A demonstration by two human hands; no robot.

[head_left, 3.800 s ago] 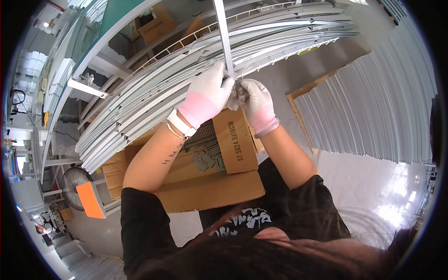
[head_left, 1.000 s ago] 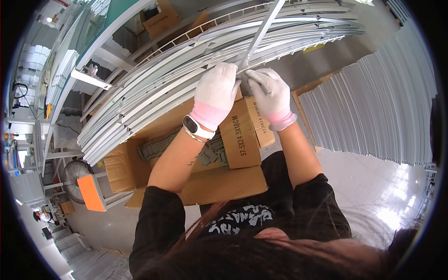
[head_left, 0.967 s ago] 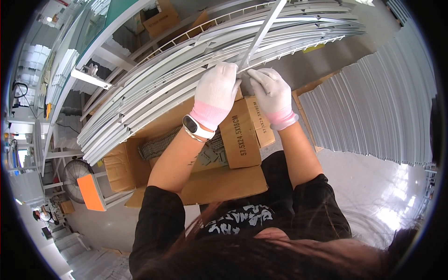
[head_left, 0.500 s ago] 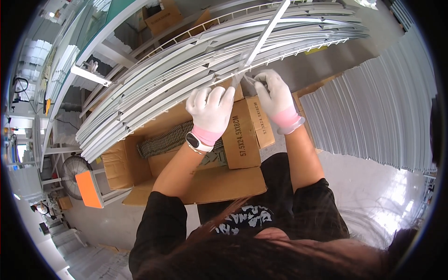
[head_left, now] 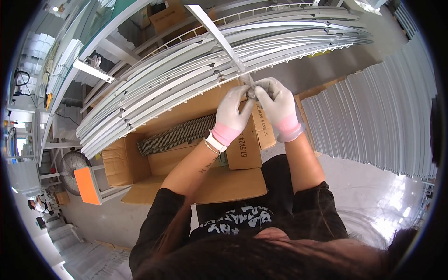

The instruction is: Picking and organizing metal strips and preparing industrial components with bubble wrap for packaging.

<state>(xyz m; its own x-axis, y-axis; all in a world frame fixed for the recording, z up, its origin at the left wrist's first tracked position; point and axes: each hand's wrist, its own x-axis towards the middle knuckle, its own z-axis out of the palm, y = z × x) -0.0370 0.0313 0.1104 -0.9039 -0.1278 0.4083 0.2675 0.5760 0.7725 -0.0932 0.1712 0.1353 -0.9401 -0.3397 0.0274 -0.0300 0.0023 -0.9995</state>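
While white-gloved left hand [head_left: 232,112] and white-gloved right hand [head_left: 279,103] pinch crumpled translucent film [head_left: 247,79], long white metal strip [head_left: 215,36] lies beyond, long axis forward-left; nearer hand unclear.

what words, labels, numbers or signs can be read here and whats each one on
Wording isn't copied here, only placed:
Brown box flap: large dark printing, partly hidden
Smaller brown cardboard panel: small dark printing
Black T-shirt: pale lettering, partly covered
Left forearm: dark letters
Upper brown carton: too blurred to read
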